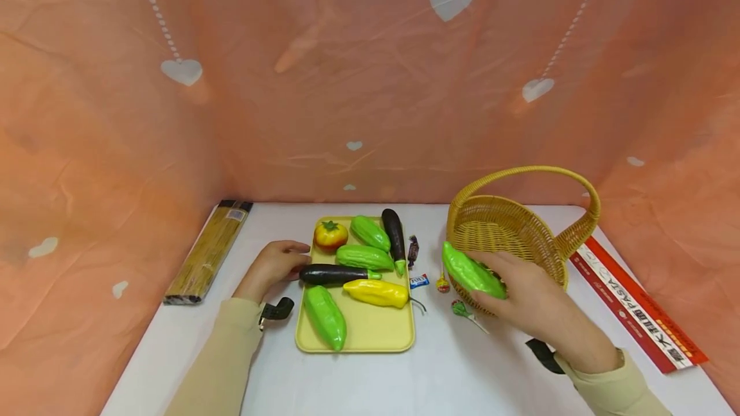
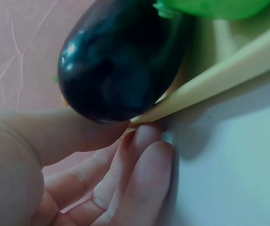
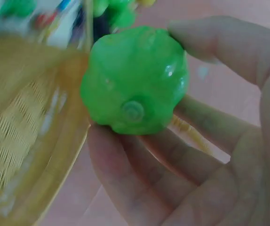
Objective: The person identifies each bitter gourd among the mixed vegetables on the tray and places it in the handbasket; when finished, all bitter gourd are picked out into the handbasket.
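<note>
My right hand (image 1: 534, 300) grips a bumpy green bitter melon (image 1: 471, 271) between thumb and fingers, over the front left rim of the wicker basket (image 1: 491, 236). The melon's round end (image 3: 135, 84) faces the right wrist camera. At the left edge of the yellow tray (image 1: 378, 334), my left hand (image 1: 272, 271) pinches the rim, thumb beside the blunt end of a dark eggplant (image 2: 121, 61). On the tray lie that eggplant, a second eggplant (image 1: 394, 236), two ridged green melons (image 1: 370, 232), a yellow pepper (image 1: 376, 293), a long green pepper (image 1: 325, 316) and a red-yellow tomato (image 1: 330, 237).
Wrapped candies, among them a green lollipop (image 1: 460, 308) and a blue-wrapped sweet (image 1: 419, 281), lie between tray and basket. A red pasta box (image 1: 636, 303) lies right of the basket. A bundle of brown sticks (image 1: 208, 252) lies at far left. Pink cloth surrounds the table.
</note>
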`<state>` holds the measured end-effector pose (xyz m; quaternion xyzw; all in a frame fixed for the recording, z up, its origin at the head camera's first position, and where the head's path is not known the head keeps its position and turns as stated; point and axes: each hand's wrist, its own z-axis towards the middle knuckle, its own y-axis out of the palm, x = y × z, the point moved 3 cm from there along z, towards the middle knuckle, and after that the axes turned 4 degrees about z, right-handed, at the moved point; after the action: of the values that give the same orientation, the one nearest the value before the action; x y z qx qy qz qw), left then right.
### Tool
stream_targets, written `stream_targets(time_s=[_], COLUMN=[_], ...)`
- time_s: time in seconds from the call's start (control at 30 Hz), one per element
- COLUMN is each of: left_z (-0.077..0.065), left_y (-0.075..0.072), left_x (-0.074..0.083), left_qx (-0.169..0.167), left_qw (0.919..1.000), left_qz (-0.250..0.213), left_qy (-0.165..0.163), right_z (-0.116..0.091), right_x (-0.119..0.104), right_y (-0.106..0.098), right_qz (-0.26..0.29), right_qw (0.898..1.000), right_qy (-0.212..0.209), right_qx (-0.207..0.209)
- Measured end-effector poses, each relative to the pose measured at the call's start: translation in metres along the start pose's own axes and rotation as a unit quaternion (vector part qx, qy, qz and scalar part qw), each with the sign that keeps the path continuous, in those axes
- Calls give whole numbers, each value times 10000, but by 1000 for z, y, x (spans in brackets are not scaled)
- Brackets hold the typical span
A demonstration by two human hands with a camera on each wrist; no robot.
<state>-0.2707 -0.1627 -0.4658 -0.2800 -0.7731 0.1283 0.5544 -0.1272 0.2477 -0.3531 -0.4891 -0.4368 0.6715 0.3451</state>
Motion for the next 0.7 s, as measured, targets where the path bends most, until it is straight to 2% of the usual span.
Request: stream_targets(time_s=[0.13,0.27,0.37,0.57,0.7], left_z=[-1,0,0,1,2], left_y=[-1,0,1,0,1], left_x=[-3,-4,-5,-4,-3], left_qx=[41,57,50,50,36], left_qw=[10000,10000,10000,9999,10000], left_qz=[48,-4,-27,-37,-60], left_qy=[-76,-59,-77,-82,-58], right_z=[6,18,30,58,69], right_x=[29,54,70,93,107], right_y=[-15,-22,-24,-24,-18], right_qz=[-209,-132,-65,-206,-120], right_qw=[9997,9990,9977,9962,9929], right_qy=[93,376,585,718,971], right_qx=[-1,-183,-341,-449,-679])
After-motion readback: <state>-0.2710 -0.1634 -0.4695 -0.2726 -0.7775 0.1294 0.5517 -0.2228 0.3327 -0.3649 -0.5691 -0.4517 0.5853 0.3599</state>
